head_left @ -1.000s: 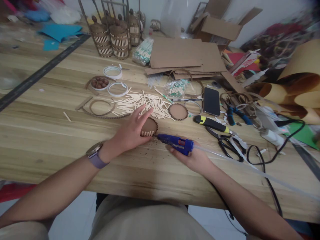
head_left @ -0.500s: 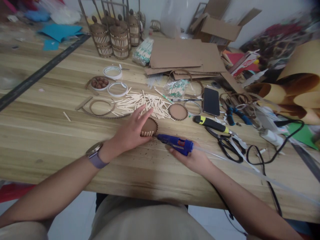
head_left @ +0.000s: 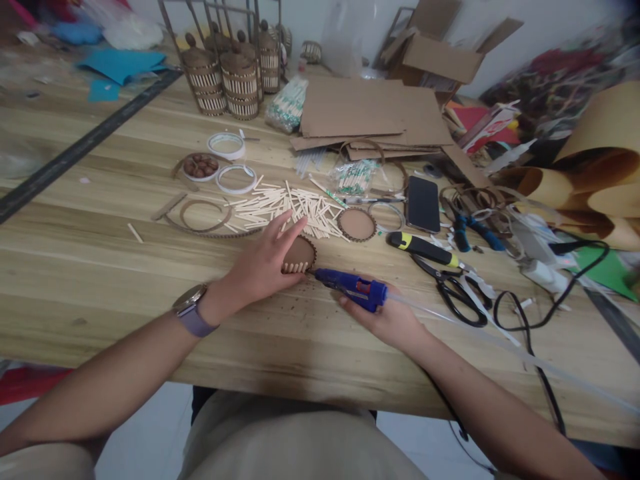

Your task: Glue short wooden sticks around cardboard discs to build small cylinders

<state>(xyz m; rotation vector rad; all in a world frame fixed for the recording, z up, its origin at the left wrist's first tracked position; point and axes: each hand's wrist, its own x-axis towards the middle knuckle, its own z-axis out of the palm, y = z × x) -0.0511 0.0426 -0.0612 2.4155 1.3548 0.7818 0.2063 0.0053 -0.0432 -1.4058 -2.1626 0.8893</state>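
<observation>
My left hand point(head_left: 257, 261) holds a round cardboard base point(head_left: 301, 252) on the tabletop, its thumb at the near edge and two fingers raised over the disc. The base has a dark beaded-looking rim, and a short row of pale sticks point(head_left: 295, 267) stands upright along its near side. In my right hand point(head_left: 395, 323) is a blue hot glue gun point(head_left: 347, 285), its nozzle touching or very close to the rim just right of the sticks. A long clear glue stick point(head_left: 450, 317) trails from its back. My right fingers are partly hidden behind the gun.
Loose matchstick-like sticks point(head_left: 280, 203) lie beyond my left hand, beside a second round base point(head_left: 357, 223). Rightward are a phone point(head_left: 423, 204), a cutter knife point(head_left: 423, 247), scissors point(head_left: 457, 293) and a black cord point(head_left: 531, 347). Cardboard sheets point(head_left: 355, 110) and small stick-walled lanterns point(head_left: 240, 83) stand behind.
</observation>
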